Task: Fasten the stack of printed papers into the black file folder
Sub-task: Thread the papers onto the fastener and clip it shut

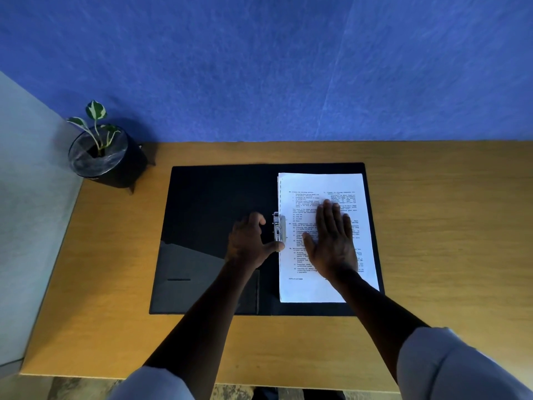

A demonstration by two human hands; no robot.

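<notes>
A black file folder (207,203) lies open flat on the wooden desk. The stack of printed papers (317,287) rests on its right half, the left edge against the spine. A metal clip (279,228) sits over that edge at mid-height. My left hand (249,241) is beside the clip on the folder's left half, thumb touching the clip's near end and fingers curled near its far end. My right hand (331,241) lies flat on the papers, fingers spread, pressing them down.
A small potted plant (99,153) in a black pot stands at the desk's back left corner. A blue wall rises behind the desk (447,226). The folder's left half carries a pocket (187,284) at its near end.
</notes>
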